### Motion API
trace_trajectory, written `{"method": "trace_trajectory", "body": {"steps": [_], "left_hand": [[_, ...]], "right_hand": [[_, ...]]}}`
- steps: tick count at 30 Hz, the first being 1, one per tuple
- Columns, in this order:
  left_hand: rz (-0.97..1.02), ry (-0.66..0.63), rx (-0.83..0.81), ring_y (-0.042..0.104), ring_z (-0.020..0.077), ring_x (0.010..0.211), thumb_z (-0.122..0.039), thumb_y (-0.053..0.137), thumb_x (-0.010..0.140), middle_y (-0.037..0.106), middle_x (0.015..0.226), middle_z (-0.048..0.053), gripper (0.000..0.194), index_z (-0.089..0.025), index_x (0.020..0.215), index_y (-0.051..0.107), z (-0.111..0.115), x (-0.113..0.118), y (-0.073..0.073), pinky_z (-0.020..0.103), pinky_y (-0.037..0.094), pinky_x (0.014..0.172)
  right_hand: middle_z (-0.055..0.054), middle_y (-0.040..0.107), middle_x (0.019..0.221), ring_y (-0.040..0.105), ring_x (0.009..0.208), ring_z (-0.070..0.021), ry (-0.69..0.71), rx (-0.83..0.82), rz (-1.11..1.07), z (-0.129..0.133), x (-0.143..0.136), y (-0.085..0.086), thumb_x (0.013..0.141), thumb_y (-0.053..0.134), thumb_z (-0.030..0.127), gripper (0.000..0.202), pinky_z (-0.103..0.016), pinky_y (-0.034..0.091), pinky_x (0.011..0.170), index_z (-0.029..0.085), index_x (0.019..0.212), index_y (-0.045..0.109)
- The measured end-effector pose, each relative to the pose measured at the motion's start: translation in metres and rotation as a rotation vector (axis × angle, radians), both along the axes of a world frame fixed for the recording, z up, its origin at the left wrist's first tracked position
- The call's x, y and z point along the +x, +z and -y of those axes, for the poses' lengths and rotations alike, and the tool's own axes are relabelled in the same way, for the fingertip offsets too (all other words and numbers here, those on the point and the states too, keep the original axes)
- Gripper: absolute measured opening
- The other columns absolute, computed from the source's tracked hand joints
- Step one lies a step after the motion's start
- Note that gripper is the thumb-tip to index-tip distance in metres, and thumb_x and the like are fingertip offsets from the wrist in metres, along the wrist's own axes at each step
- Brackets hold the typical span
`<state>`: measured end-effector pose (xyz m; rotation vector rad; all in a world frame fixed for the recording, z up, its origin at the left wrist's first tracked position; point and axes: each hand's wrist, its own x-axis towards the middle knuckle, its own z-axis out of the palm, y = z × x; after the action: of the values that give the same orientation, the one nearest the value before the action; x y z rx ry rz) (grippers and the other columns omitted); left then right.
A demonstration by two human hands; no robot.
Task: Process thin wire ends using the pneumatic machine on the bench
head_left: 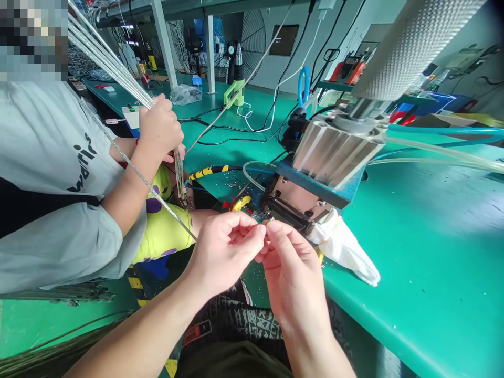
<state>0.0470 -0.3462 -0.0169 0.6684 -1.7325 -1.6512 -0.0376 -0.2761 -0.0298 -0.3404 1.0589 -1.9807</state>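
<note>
In the head view my left hand (228, 249) and my right hand (293, 257) meet in front of the press, thumbs and fingertips pinched together. A grey braided cable (157, 197) slants down from the upper left and runs into my left hand, whose fingers hide its end. Between the fingertips of my right hand shows a tiny silvery metal piece (270, 220), mostly covered. Just beyond my fingers is the pneumatic press (303, 199), with a metal cylinder (334, 147) on top and a white cloth (346, 247) hanging at its side.
At the left a co-worker's hand (159, 126) grips a bundle of grey cables (114, 60). The green table (413, 304) bears hoses, black leads (228, 127), a plastic bag (186, 94) and a light green stand (234, 94). A knurled metal tube (413, 47) rises close by at upper right.
</note>
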Motion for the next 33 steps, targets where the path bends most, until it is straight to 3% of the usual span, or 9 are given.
{"method": "trace_trajectory", "body": {"steps": [6, 12, 16, 21, 33], "left_hand": [[-0.094, -0.040, 0.229, 0.054, 0.0051, 0.046, -0.022, 0.062, 0.085, 0.059, 0.053, -0.003, 0.024, -0.014, 0.063, 0.057, 0.005, -0.010, 0.000, 0.015, 0.045, 0.045], [-0.060, 0.009, 0.370, 0.040, 0.0012, 0.031, -0.018, 0.064, 0.078, 0.051, 0.046, -0.006, 0.020, -0.013, 0.059, 0.057, 0.016, -0.028, 0.007, 0.013, 0.024, 0.030], [-0.019, -0.010, 0.410, 0.037, 0.0018, 0.030, -0.018, 0.064, 0.073, 0.048, 0.045, -0.006, 0.021, -0.014, 0.054, 0.054, 0.024, -0.040, 0.008, 0.015, 0.024, 0.030], [0.041, -0.042, 0.447, 0.038, 0.0039, 0.030, -0.022, 0.063, 0.071, 0.041, 0.038, -0.006, 0.027, -0.015, 0.048, 0.050, 0.031, -0.046, 0.003, 0.018, 0.024, 0.031], [0.039, -0.012, 0.511, 0.041, 0.0048, 0.033, -0.024, 0.063, 0.070, 0.042, 0.042, -0.006, 0.026, -0.016, 0.050, 0.048, 0.026, -0.047, 0.001, 0.019, 0.023, 0.033]], "right_hand": [[0.003, 0.059, 0.065, 0.052, 0.057, -0.0053, -0.007, 0.003, -0.033, -0.003, 0.001, -0.001, 0.079, 0.070, 0.030, 0.015, -0.018, 0.044, 0.055, 0.018, 0.075, 0.063], [0.001, 0.066, 0.068, 0.056, 0.060, -0.0079, -0.199, 0.040, -0.295, -0.006, 0.001, -0.010, 0.079, 0.071, 0.029, 0.014, -0.023, 0.047, 0.061, 0.018, 0.077, 0.063], [0.000, 0.068, 0.070, 0.059, 0.062, -0.0094, -0.290, 0.068, -0.394, -0.001, 0.002, -0.013, 0.079, 0.071, 0.027, 0.009, -0.024, 0.049, 0.063, 0.019, 0.079, 0.067], [0.000, 0.070, 0.075, 0.062, 0.065, -0.0090, -0.291, 0.043, -0.394, 0.004, 0.004, -0.012, 0.079, 0.071, 0.023, 0.004, -0.025, 0.054, 0.069, 0.019, 0.079, 0.069], [0.001, 0.072, 0.074, 0.064, 0.065, -0.0067, -0.281, -0.006, -0.358, 0.005, 0.003, -0.014, 0.081, 0.069, 0.019, 0.003, -0.020, 0.055, 0.068, 0.018, 0.079, 0.068]]}}
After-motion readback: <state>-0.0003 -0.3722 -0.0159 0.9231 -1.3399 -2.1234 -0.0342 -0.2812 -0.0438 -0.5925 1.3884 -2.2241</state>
